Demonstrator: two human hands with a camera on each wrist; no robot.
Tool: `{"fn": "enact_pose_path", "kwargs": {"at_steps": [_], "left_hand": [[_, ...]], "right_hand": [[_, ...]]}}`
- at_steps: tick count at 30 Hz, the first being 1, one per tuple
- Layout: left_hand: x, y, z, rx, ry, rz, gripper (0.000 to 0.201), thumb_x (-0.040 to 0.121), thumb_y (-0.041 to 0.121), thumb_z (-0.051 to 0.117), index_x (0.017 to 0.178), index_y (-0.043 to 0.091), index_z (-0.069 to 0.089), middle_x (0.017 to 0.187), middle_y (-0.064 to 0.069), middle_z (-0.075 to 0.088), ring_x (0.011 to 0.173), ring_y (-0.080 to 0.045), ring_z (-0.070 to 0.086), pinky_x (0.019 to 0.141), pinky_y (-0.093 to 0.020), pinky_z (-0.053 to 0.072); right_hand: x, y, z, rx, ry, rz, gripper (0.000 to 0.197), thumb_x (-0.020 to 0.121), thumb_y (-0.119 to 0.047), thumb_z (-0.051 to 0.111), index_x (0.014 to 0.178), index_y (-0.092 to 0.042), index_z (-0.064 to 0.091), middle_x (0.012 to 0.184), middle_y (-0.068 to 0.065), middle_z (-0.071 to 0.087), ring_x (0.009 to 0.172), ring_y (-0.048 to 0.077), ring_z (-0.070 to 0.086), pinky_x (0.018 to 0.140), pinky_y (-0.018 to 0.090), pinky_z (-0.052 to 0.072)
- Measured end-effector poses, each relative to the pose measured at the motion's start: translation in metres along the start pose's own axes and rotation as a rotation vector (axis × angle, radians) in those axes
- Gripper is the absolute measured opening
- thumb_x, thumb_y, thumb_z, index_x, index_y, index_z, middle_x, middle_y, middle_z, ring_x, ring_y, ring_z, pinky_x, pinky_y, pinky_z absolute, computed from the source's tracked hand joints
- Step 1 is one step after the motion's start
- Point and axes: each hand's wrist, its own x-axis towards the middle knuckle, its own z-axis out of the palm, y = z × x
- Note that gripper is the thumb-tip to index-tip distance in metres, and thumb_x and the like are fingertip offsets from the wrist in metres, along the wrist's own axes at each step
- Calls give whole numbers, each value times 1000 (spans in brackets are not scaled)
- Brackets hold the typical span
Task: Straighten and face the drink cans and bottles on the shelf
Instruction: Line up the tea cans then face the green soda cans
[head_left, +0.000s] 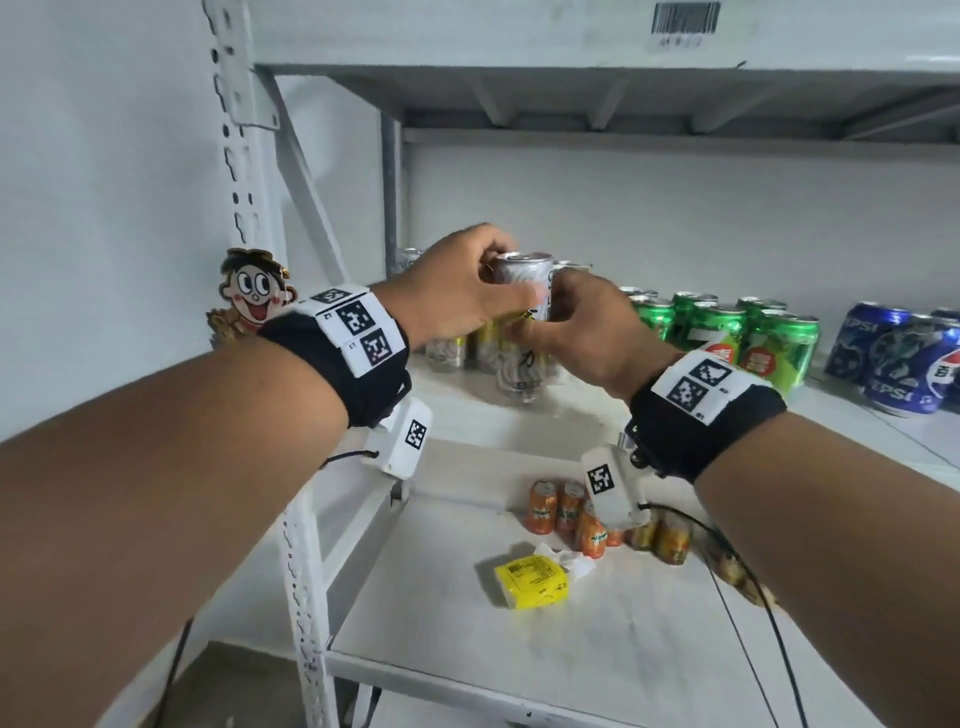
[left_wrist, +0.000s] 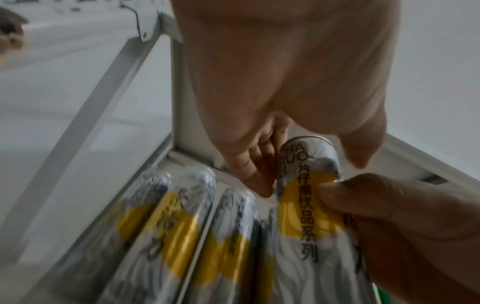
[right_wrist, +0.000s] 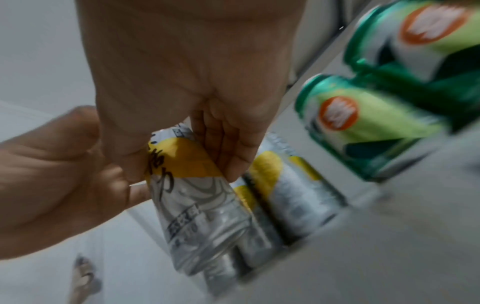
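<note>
Head view takes in a white metal shelving unit (head_left: 311, 571) with drinks grouped along its middle shelf: green cans (head_left: 727, 332) to the right of centre, blue Pepsi cans (head_left: 904, 358) further right, and a cluster of slim white-and-yellow cans (head_left: 467, 343) at the left, behind the hands. On the shelf below stand small orange cans (head_left: 566, 512) beside a yellow packet (head_left: 530, 579), and a cartoon-face figure (head_left: 249, 296) is fixed to the upright. Both hands are on one slim white-and-yellow can (head_left: 524, 283), lifted clear above its neighbours. The left hand (head_left: 457, 291) curls round its upper part near the rim, and the right hand (head_left: 587, 332) pinches its body lower down, thumb on the yellow disc. The step in hand looks like turning this can so its label faces out (a two-handed twist, by the grip). Next it would need setting down upright in the gap among its fellows, front edge in line with theirs, without knocking the close-packed row. Left wrist view reads "HAO" near the top of the can, with a column of Chinese characters running down over the yellow disc; "PEPSI" is plain on the blue cans. The green cans carry an orange roundel whose writing is too blurred to read.
</note>
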Motion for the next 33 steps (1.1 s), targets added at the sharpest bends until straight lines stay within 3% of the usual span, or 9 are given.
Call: {"fn": "enact_pose_path", "kwargs": {"at_steps": [4, 8, 11, 13, 17, 19, 21, 26, 33], "left_hand": [[2, 1, -51, 111, 100, -61, 45, 79, 38, 91, 113, 16, 73, 102, -1, 77, 93, -22, 75, 86, -40, 61], [-3, -12, -99, 247, 160, -120, 35, 77, 38, 89, 104, 20, 76, 95, 2, 77, 83, -15, 72, 76, -38, 60], [-6, -25, -117, 339, 140, -156, 33, 77, 38, 89, 103, 24, 75, 94, 7, 76, 84, -10, 72, 73, -31, 59], [-4, -35, -123, 380, 132, -186, 34, 76, 36, 89, 104, 23, 75, 95, 7, 76, 84, -11, 73, 73, -31, 60], [6, -55, -130, 422, 117, -239, 40, 76, 37, 89, 110, 20, 74, 100, 7, 74, 90, -11, 70, 75, -30, 56], [9, -62, -130, 414, 110, -252, 40, 77, 38, 89, 110, 20, 74, 102, 7, 74, 92, -12, 71, 79, -32, 58], [14, -68, -130, 391, 108, -268, 39, 77, 37, 89, 109, 21, 74, 102, 7, 74, 92, -11, 71, 81, -32, 60], [28, -76, -128, 406, 89, -273, 38, 79, 36, 86, 110, 18, 74, 103, 6, 74, 92, -11, 70, 87, -37, 62], [54, -86, -112, 486, 14, -308, 41, 81, 31, 86, 115, 16, 70, 109, 0, 71, 99, -20, 69, 89, -40, 61]], "right_hand": [[25, -37, 25, -36, -73, -87, 29, 79, -35, 90, 90, -20, 67, 67, -15, 61, 53, -2, 53, 52, 18, 43], [52, -71, 40, -82, -135, -185, 26, 90, -34, 78, 108, -16, 71, 96, -1, 76, 88, 18, 72, 77, 35, 58], [74, -87, 46, -229, -97, -304, 25, 92, -28, 71, 114, -16, 73, 101, -1, 75, 94, 19, 70, 76, 26, 53], [92, -93, 54, -384, -87, -361, 28, 92, -29, 70, 115, -14, 74, 107, 3, 74, 100, 22, 67, 81, 26, 48], [124, -90, 77, -589, -150, -314, 39, 91, -36, 69, 122, -13, 70, 123, 7, 70, 115, 26, 62, 94, 29, 47], [134, -84, 87, -668, -186, -255, 42, 90, -41, 67, 122, -14, 68, 124, 9, 68, 118, 30, 61, 101, 37, 51], [142, -76, 94, -732, -205, -209, 40, 89, -45, 65, 114, -14, 67, 118, 9, 67, 112, 32, 60, 98, 41, 51], [156, -58, 101, -771, -255, -125, 31, 87, -47, 63, 76, -22, 50, 80, -2, 50, 89, 27, 51, 80, 37, 40], [166, -53, 103, -740, -278, -118, 37, 83, -51, 66, 72, -24, 43, 76, -2, 48, 82, 28, 55, 70, 33, 41]]}}
